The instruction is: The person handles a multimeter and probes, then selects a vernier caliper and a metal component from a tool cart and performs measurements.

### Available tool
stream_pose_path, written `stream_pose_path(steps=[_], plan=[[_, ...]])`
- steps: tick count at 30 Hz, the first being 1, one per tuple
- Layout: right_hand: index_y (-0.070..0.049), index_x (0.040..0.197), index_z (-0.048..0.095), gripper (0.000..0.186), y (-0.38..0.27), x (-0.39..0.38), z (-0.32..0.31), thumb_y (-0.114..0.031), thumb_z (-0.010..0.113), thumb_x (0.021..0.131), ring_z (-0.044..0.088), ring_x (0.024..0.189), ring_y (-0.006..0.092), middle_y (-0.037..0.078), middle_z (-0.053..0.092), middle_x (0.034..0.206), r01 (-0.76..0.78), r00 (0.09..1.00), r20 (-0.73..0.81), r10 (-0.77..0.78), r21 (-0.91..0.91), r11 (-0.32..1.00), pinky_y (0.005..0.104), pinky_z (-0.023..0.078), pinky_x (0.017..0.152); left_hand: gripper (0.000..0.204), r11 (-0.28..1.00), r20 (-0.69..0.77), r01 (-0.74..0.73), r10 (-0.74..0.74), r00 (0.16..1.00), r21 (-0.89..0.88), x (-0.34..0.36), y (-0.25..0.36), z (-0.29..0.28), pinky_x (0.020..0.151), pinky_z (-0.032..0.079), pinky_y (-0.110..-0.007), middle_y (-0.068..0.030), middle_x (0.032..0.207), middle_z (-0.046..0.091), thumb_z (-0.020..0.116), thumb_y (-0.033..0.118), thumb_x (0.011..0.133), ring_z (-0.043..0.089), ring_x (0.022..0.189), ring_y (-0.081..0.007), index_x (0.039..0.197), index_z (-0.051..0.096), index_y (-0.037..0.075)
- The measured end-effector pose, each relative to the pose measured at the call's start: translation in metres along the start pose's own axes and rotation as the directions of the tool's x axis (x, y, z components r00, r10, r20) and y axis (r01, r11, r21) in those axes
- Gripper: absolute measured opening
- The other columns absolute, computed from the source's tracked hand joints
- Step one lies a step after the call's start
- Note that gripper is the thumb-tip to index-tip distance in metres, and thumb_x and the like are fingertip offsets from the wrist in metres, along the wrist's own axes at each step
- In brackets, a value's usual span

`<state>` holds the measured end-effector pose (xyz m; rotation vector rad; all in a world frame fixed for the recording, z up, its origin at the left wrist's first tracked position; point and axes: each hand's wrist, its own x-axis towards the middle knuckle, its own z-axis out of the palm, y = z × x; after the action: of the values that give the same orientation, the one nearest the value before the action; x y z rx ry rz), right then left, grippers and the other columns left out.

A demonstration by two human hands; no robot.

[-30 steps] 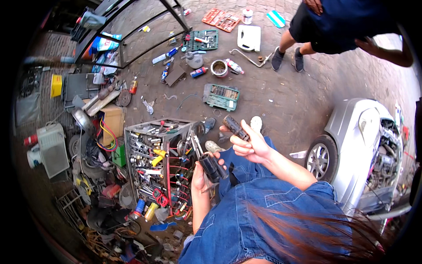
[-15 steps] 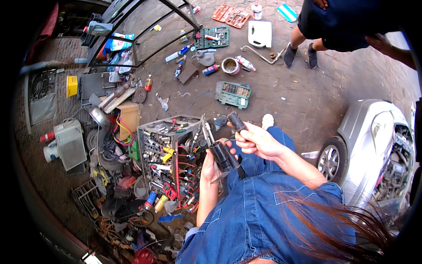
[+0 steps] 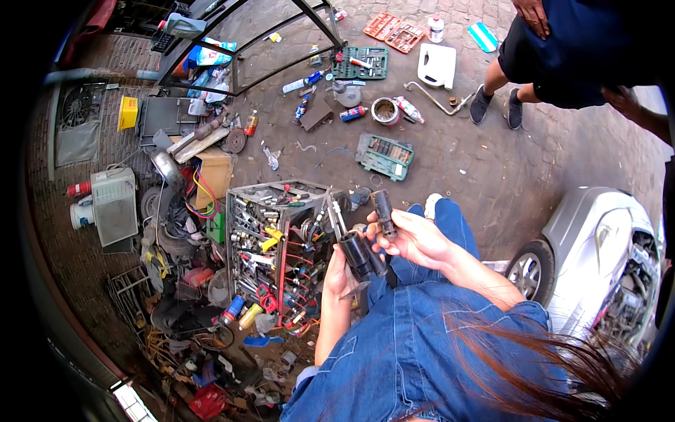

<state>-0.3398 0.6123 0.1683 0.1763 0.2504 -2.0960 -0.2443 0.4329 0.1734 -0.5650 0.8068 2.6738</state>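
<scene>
My left hand (image 3: pixel 337 280) is closed around a black cylindrical tool (image 3: pixel 359 256) with slim metal rods (image 3: pixel 336 213) sticking up from its top. Beside it, my right hand (image 3: pixel 422 239) grips a short dark cylindrical piece (image 3: pixel 383 213), scuffed on its surface and held nearly upright. The two parts are close together but apart at their upper ends. Both are in front of my chest, above my blue denim clothing. What exactly either part is, I cannot make out.
A metal tool cart (image 3: pixel 256 246) crammed with hand tools stands at my left. Beyond lie a green socket case (image 3: pixel 384 156), an open can (image 3: pixel 385 111) and a white case (image 3: pixel 436 65). A silver car (image 3: pixel 590 260) is at right; another person's legs (image 3: pixel 496 77) stand far right.
My right hand has turned the dark cylindrical piece more upright. The left hand keeps its hold on the black tool. The background has shifted right at the top as the view turned.
</scene>
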Motion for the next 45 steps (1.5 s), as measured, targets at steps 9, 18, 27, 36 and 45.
stream_pose_path(steps=[9, 18, 27, 36, 45], plan=[[0.005, 0.131, 0.041, 0.043, -0.001, -0.002, 0.006, -0.027, 0.037, 0.102, 0.06, 0.096, 0.0198, 0.014, 0.058, 0.114, -0.026, 1.0, -0.01, 0.027, 0.048, 0.998, 0.0333, 0.052, 0.086, 0.055, 0.998, -0.027, -0.037, 0.036, 0.999, -0.054, -0.004, -0.003, 0.0, 0.093, 0.048, -0.042, -0.0125, 0.113, 0.054, 0.052, 0.052, 0.09, 0.056, 0.106, -0.0239, 0.121, 0.046, 0.007], [0.0, 0.135, 0.036, 0.043, 0.001, -0.003, -0.002, -0.026, 0.041, 0.101, 0.059, 0.097, 0.0184, 0.012, 0.058, 0.109, 0.019, 0.999, 0.037, -0.011, -0.24, 0.97, 0.0326, 0.048, 0.088, 0.056, 0.996, 0.109, -0.075, 0.08, 0.991, -0.046, 0.006, -0.002, 0.002, 0.092, 0.046, -0.044, -0.0085, 0.116, 0.052, 0.052, 0.057, 0.088, 0.053, 0.103, -0.0238, 0.123, 0.048, 0.013], [-0.005, 0.109, 0.051, 0.036, 0.005, -0.001, -0.02, -0.037, 0.035, 0.102, 0.058, 0.096, 0.0193, 0.008, 0.056, 0.106, -0.009, 0.999, -0.035, 0.009, 0.014, 1.0, 0.0377, 0.049, 0.09, 0.058, 0.989, -0.038, -0.058, 0.054, 0.998, -0.135, 0.0, -0.002, -0.008, 0.094, 0.047, -0.046, -0.0111, 0.124, 0.051, 0.054, 0.05, 0.09, 0.057, 0.108, -0.0252, 0.127, 0.043, 0.007], [-0.004, 0.11, 0.05, 0.049, 0.01, 0.002, -0.009, -0.045, 0.025, 0.102, 0.056, 0.103, 0.0264, 0.01, 0.053, 0.111, -0.006, 0.997, -0.073, 0.019, 0.169, 0.986, 0.0411, 0.045, 0.093, 0.056, 0.998, -0.054, -0.034, 0.031, 0.998, -0.059, 0.001, 0.001, -0.01, 0.094, 0.047, -0.045, -0.0108, 0.123, 0.052, 0.052, 0.051, 0.091, 0.055, 0.108, -0.0251, 0.125, 0.047, 0.006], [-0.003, 0.103, 0.048, 0.051, 0.016, 0.005, -0.005, -0.049, 0.024, 0.101, 0.048, 0.086, 0.0183, 0.006, 0.048, 0.095, -0.028, 0.997, 0.078, 0.005, 0.295, 0.955, 0.0336, 0.041, 0.087, 0.056, 0.998, -0.026, -0.04, 0.041, 0.999, 0.043, 0.0, 0.001, -0.013, 0.093, 0.048, -0.04, -0.0108, 0.122, 0.051, 0.051, 0.05, 0.091, 0.055, 0.108, -0.0235, 0.125, 0.045, 0.006]])
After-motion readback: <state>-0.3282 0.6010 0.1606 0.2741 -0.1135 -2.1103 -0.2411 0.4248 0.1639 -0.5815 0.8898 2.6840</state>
